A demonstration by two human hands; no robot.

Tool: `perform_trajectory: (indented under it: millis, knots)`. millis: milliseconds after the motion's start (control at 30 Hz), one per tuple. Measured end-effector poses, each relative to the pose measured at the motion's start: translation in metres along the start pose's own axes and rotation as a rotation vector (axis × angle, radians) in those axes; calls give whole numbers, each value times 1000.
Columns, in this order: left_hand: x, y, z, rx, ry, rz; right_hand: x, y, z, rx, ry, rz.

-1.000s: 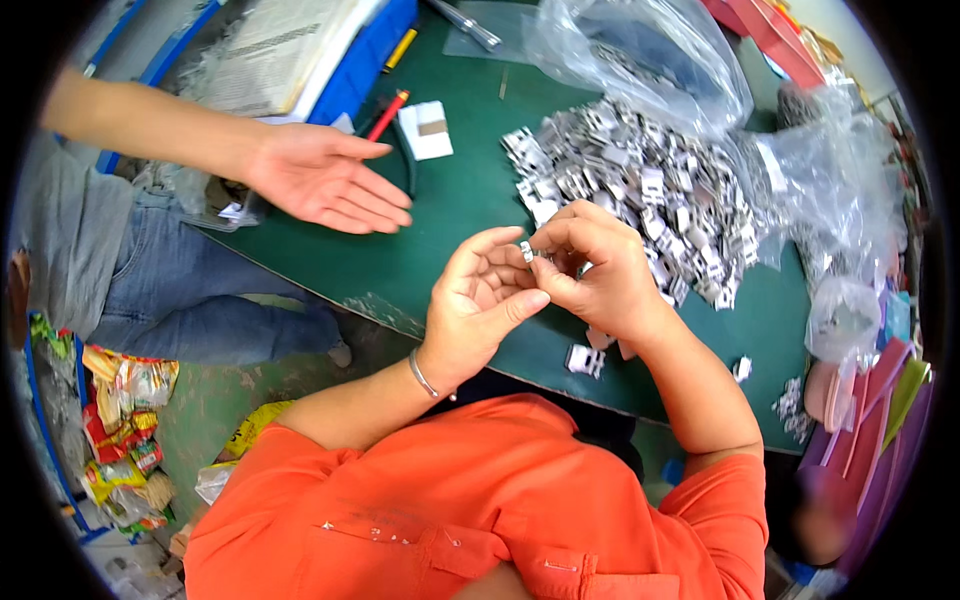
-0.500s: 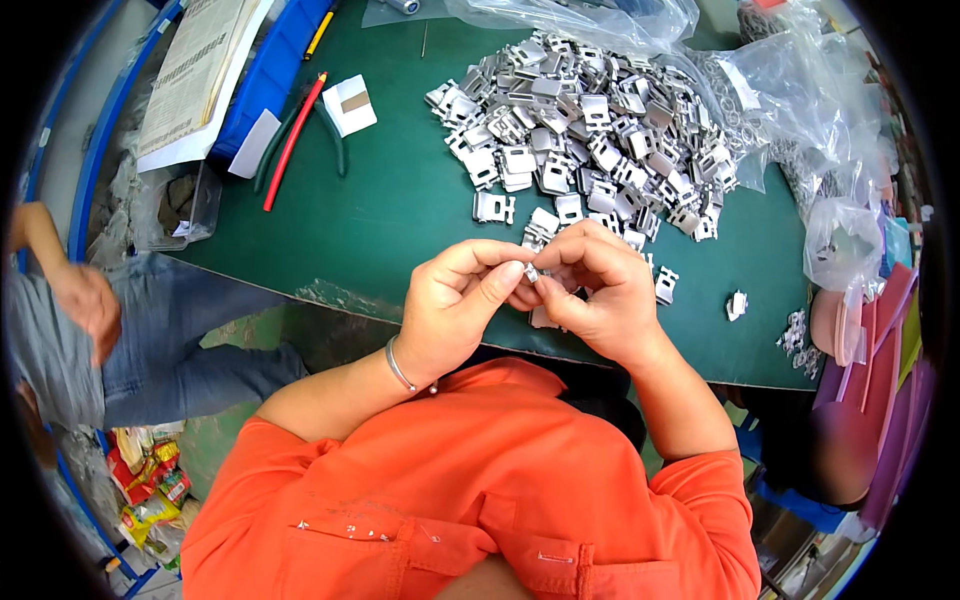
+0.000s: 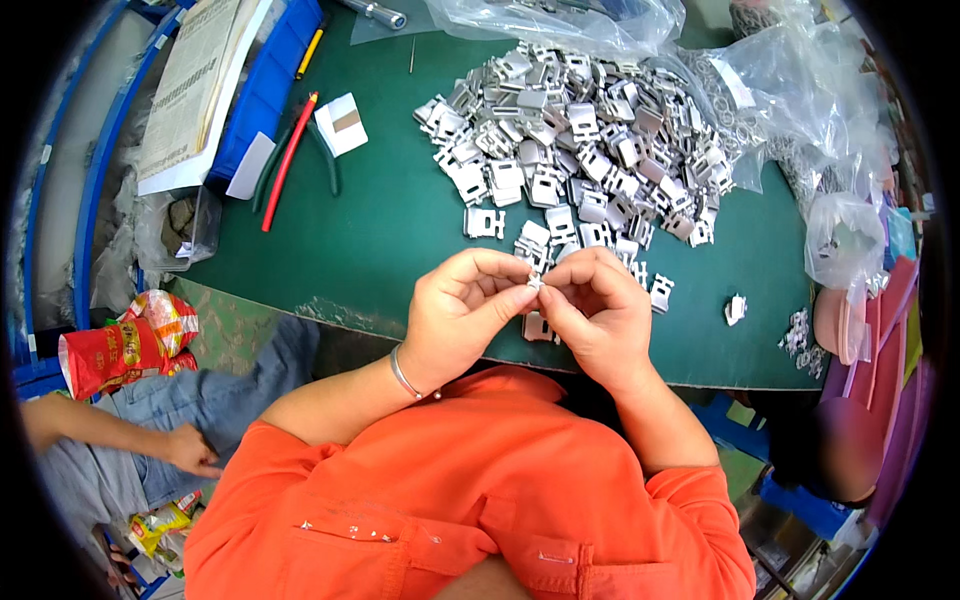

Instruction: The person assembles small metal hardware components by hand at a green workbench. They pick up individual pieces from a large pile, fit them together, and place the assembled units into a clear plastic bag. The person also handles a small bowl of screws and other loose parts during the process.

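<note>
1. Looking down from the head view, the left hand (image 3: 462, 318) and the right hand (image 3: 598, 312) meet over the near edge of the dark green worktop (image 3: 380, 225), fingertips touching.
2. Both hands pinch one small silver stamped metal clip (image 3: 534, 284) between thumb and forefinger; each grip is closed on it, and the clip sits between the two hands, just above the worktop's near edge.
3. A thin silver bangle (image 3: 402, 372) circles the left wrist.
4. Another flat metal clip (image 3: 537, 326) lies on the worktop just under the hands.
5. Farther back, a large heap of like silver clips (image 3: 580, 150) spreads across the worktop, touching crumpled clear plastic bags (image 3: 800, 110) at the right.
6. At the far left lie red-handled pliers (image 3: 290, 160), a small white card box (image 3: 341, 123) and a blue plastic bin (image 3: 268, 85).
7. Another person's hand (image 3: 192, 452) rests on grey trousers at the lower left, well apart from the work.
</note>
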State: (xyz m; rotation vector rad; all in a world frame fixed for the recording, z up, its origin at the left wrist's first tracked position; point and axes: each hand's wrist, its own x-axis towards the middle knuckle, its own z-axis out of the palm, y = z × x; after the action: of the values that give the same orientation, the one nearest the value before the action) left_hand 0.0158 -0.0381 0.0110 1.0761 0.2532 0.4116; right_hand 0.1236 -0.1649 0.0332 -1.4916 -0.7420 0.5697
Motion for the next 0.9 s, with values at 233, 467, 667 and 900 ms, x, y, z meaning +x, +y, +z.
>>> perform_trajectory:
  millis: [233,467,667,900]
  knots:
    - [6,1,-3,164,-73,110,2,-1,-6,336,-32,302]
    - [6,4,0,126,-110,95,1,5,-12,489,-107,421]
    - [5,5,0,164,-110,94,-1,7,-10,469,-75,334]
    - [4,2,2,77,-16,53,-4,7,-2,220,8,32]
